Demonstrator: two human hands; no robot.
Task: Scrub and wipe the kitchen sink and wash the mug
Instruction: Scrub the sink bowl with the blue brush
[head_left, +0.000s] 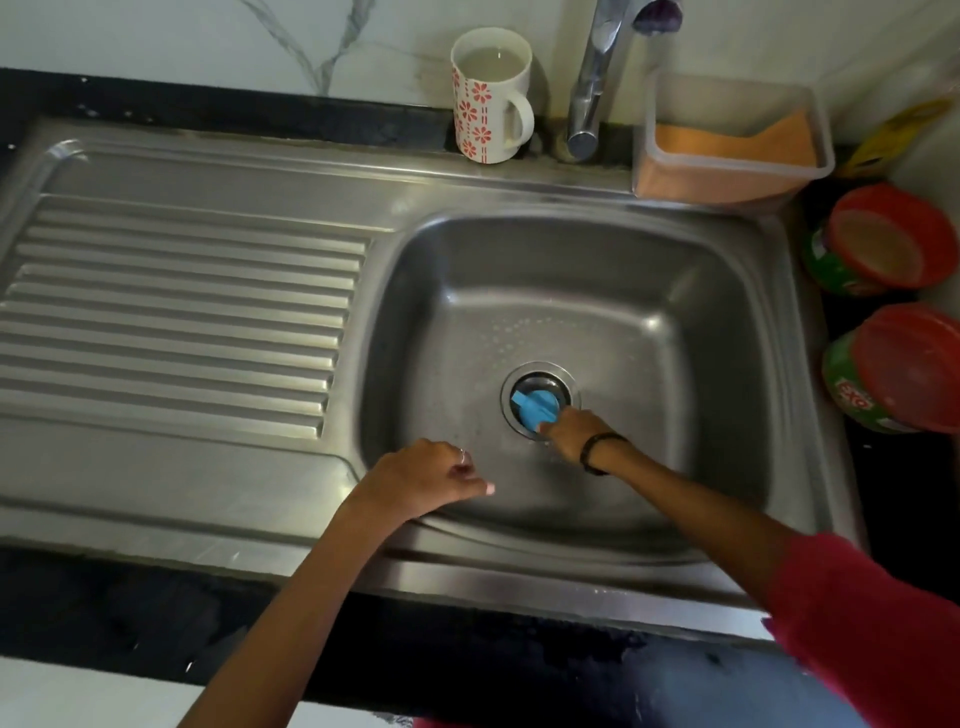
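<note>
Head cam: right hand (569, 431) is down in the sink (649, 291), fingertips pinching the blue drain plug (535, 408), which sits right at them, tilted in the drain. Left hand (426, 480) rests loosely curled and empty on the near rim. The mug (491, 96), full of water, stands upright well beyond both, by the tap (597, 78).

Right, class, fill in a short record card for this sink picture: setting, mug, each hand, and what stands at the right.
setting: steel sink with ribbed drainboard
mug: floral mug beside the tap, liquid inside
right hand: on the blue drain plug
left hand: on the basin's front edge, holding nothing
right side: clear tub, two red-lidded jars
</note>
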